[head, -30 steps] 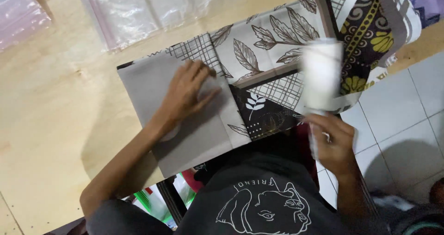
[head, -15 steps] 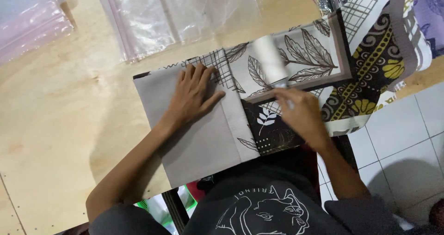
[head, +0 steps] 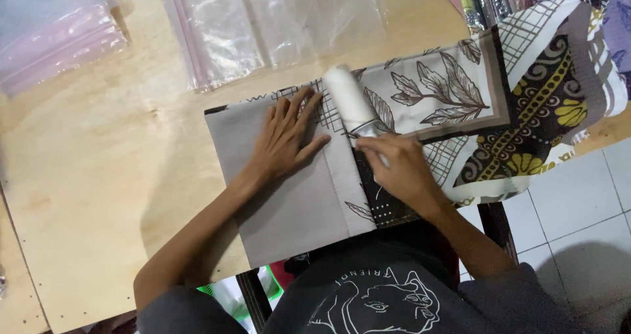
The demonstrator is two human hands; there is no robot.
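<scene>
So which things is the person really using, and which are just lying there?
In use: left hand flat on the folded grey patterned cloth; right hand gripping the white lint roller.

Lying about: clear plastic bags, black-and-yellow patterned cloth, wooden table.

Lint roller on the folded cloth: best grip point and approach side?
Grip the lint roller by its thin handle at the near end, where the right hand holds it, coming from the person's side. The white drum lies on the folded cloth.
</scene>
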